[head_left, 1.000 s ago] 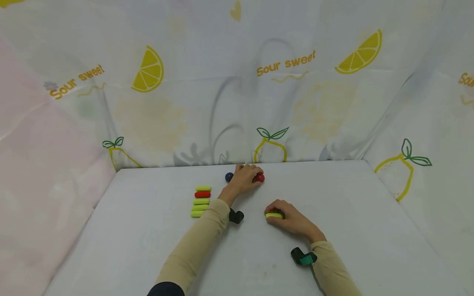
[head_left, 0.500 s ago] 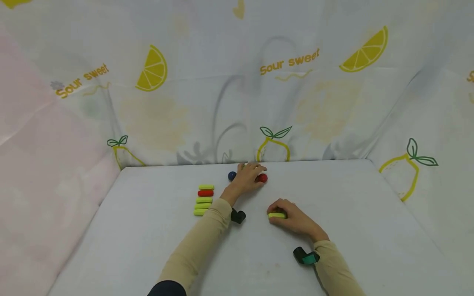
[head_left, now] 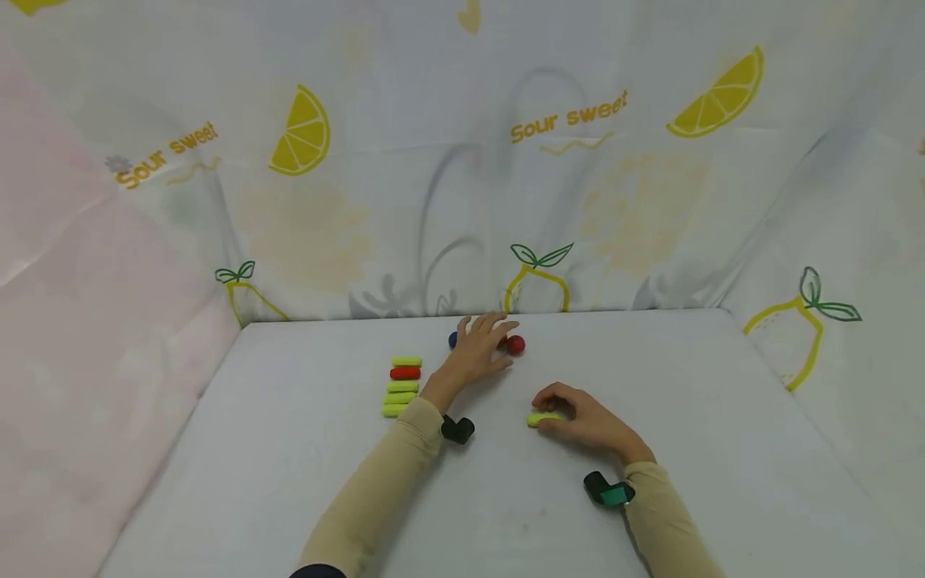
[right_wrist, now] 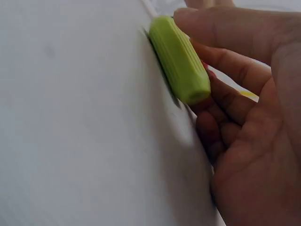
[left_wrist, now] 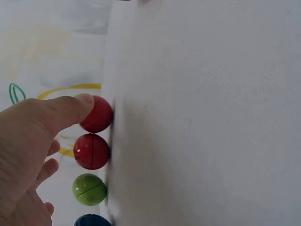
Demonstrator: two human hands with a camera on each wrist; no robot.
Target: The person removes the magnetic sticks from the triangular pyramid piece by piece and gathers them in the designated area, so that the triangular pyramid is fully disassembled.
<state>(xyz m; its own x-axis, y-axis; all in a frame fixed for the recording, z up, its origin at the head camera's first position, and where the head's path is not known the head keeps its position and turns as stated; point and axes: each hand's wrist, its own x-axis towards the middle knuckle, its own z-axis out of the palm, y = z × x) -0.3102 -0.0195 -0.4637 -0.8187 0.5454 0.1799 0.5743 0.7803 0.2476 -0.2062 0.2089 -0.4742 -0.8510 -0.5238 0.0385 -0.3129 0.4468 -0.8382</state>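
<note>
Over a row of small balls at the table's back, my left hand (head_left: 473, 357) spreads its fingers. In the left wrist view, its thumb overlaps the end red ball (left_wrist: 98, 117); a second red ball (left_wrist: 91, 151), a green ball (left_wrist: 89, 189) and a dark blue ball (left_wrist: 92, 221) line up beside it. A ribbed yellow-green cylinder (right_wrist: 181, 61) lies on the table by my right hand (head_left: 588, 421). The right thumb is right at the cylinder, while the index finger is raised off it, leaving a gap in the head view.
Left of the left forearm, several yellow-green cylinders (head_left: 401, 387) and one red cylinder (head_left: 405, 373) lie stacked in a column on the white table (head_left: 275, 449). A printed cloth (head_left: 405, 217) hangs behind the table's back edge. Both wrists carry small black devices (head_left: 458, 429).
The left fingers have straightened and spread away from the red balls. My right hand has loosened and slid right, so more of the yellow-green cylinder shows. The head view has shifted slightly.
</note>
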